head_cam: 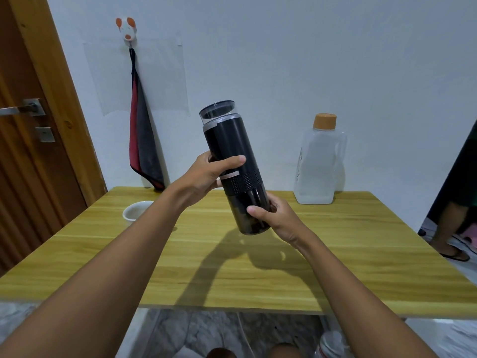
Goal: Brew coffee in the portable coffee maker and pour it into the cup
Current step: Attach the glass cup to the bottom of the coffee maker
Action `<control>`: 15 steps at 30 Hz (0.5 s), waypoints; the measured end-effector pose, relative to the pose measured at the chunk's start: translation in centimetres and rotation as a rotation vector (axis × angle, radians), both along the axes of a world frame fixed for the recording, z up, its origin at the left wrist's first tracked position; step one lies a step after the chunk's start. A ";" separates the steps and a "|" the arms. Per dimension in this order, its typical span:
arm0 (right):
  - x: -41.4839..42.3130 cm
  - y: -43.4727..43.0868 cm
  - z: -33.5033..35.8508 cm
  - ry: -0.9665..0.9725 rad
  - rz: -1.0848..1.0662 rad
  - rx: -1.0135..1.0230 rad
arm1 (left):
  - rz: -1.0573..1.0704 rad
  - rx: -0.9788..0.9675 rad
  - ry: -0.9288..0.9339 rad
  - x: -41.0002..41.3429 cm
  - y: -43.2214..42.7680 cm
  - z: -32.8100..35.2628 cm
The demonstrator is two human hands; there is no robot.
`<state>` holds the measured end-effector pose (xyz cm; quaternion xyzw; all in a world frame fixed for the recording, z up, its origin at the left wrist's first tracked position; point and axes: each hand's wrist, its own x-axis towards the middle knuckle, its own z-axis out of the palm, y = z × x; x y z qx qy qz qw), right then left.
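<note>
I hold the portable coffee maker [233, 166] in the air above the wooden table [348, 254], tilted so its top leans away to my left. My left hand [206, 174] wraps its middle, thumb laid across the front just above a thin silver band; my right hand [273, 218] curls round the lower section, thumb pressed to its front. The maker is a tall black cylinder: a clear, dark-tinted cap on top, a silver ring beneath it, a smooth matte black body, a knurled black grip band below the silver stripe, and a glossy, dark translucent base. Its shadow, with that of my arms, falls on the tabletop below. A white cup [135, 211] stands on the table to the left, partly behind my left forearm. A clear plastic water bottle [320, 164] with an orange cap stands at the back right, against the wall. A red and grey cloth [143, 140] hangs from a mouse-shaped wall hook [127, 31].
</note>
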<state>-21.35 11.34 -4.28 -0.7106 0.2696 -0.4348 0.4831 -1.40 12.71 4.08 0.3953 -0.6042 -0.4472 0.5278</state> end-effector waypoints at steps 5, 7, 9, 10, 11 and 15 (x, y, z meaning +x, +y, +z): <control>0.2 0.0 -0.6 0.033 -0.063 -0.063 | 0.062 -0.010 -0.033 -0.5 0.2 -0.2; 0.2 0.0 -0.7 0.043 -0.042 -0.039 | 0.074 -0.002 -0.054 -0.5 0.2 -0.2; 0.3 -0.1 -0.7 0.075 -0.016 -0.009 | 0.085 0.015 -0.066 -0.5 0.2 -0.4; 0.3 -0.2 -0.7 0.083 -0.007 0.001 | 0.088 0.021 -0.063 -0.5 0.2 -0.5; 0.3 -0.3 -0.9 0.078 -0.004 0.010 | 0.090 0.021 -0.060 -0.6 0.2 -0.6; 0.4 -0.2 -1.4 0.041 -0.043 0.010 | 0.108 0.007 -0.050 -0.9 0.1 -1.0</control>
